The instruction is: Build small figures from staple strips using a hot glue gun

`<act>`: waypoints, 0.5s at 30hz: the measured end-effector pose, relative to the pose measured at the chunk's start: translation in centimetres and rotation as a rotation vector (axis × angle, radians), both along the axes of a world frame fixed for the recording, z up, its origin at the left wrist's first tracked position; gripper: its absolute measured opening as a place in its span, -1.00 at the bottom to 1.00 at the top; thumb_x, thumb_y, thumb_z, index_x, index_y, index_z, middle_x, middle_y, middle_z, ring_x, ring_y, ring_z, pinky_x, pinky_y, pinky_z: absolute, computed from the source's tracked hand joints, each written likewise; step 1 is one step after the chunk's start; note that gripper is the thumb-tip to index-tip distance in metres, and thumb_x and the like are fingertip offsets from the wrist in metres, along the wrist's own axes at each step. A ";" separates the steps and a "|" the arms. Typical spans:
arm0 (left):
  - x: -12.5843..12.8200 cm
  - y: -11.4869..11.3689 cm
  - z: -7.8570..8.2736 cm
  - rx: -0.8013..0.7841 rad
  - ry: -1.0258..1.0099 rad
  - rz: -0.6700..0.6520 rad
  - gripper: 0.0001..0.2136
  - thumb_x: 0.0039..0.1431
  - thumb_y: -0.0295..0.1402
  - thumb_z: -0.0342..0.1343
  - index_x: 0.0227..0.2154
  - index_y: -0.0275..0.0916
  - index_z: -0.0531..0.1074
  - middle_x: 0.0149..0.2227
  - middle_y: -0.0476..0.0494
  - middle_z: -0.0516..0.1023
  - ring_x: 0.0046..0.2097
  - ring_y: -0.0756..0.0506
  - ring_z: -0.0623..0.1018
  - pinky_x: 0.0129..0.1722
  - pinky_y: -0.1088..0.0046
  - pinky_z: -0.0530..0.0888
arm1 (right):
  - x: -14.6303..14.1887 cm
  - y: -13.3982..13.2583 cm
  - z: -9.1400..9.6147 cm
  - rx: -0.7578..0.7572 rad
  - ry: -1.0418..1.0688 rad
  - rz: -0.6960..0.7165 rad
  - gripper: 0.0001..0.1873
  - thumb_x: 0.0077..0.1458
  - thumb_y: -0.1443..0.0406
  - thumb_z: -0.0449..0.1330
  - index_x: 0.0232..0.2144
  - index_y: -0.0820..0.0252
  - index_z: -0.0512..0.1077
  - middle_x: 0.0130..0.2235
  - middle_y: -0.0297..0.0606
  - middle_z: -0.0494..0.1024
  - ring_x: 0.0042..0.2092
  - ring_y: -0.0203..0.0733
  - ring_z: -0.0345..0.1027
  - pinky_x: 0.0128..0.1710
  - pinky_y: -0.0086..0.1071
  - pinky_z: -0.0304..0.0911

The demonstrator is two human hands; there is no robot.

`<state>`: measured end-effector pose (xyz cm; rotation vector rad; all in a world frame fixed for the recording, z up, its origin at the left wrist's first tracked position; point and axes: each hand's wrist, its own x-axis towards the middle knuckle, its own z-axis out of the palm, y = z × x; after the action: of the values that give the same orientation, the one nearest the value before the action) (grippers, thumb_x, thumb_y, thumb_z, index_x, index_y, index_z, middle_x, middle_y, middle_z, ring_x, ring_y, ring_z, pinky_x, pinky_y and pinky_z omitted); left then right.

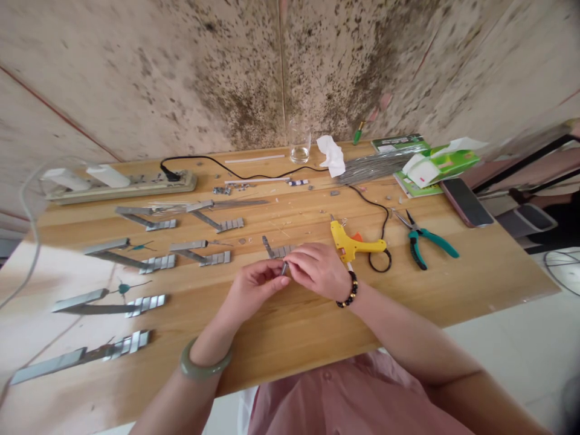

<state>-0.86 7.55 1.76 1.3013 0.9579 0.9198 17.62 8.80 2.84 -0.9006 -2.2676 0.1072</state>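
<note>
My left hand [254,287] and my right hand [317,270] meet over the middle of the table. Between their fingertips is a small dark grey strip [284,268], pinched from both sides; most of it is hidden by the fingers. Just behind them lies a grey banded piece [281,251] with a short upright arm, partly covered by my right hand. To the right of my right hand rests a yellow hot glue gun [357,244]. Farther right lie teal-handled pliers [432,238], jaws pointing away.
Several bent grey strip pieces [102,305] stand in rows on the left. Behind them is a power strip [149,184]. Along the back are a glass of water [299,148], a crumpled tissue [333,157], a bundle of thin wires [376,167], a tissue pack [448,163] and a phone [466,202].
</note>
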 end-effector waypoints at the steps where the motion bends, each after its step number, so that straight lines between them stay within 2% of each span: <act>1: 0.0 0.0 0.1 0.000 0.002 -0.002 -0.76 -0.06 -0.31 0.30 -0.30 -0.28 0.55 -0.42 -0.09 0.57 -0.39 -0.01 0.48 -0.35 0.51 0.42 | 0.0 0.0 0.0 -0.024 0.027 0.002 -0.83 0.21 0.35 0.01 -0.29 0.22 0.41 -0.33 -0.22 0.55 -0.29 -0.21 0.40 -0.24 -0.34 0.31; 10: -0.3 0.4 0.1 -0.056 0.017 -0.050 -0.78 -0.04 -0.29 0.29 -0.32 -0.29 0.54 -0.51 -0.02 0.48 -0.48 0.05 0.38 -0.46 0.55 0.35 | -0.1 0.4 -0.4 -0.255 0.173 0.075 -0.83 0.21 0.35 0.03 -0.27 0.22 0.43 -0.30 -0.20 0.56 -0.28 -0.22 0.42 -0.24 -0.35 0.31; 15: -0.6 0.6 0.1 -0.083 -0.011 -0.022 -0.76 -0.07 -0.27 0.30 -0.33 -0.29 0.53 -0.52 0.00 0.47 -0.51 0.06 0.39 -0.48 0.56 0.34 | -0.2 0.3 -0.4 -0.415 0.319 0.077 -0.84 0.22 0.34 0.06 -0.26 0.17 0.46 -0.28 -0.27 0.58 -0.23 -0.27 0.43 -0.20 -0.39 0.30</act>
<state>-1.42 8.14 1.83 1.2333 0.9624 0.8608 17.40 9.13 2.42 -0.9252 -2.0094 0.7263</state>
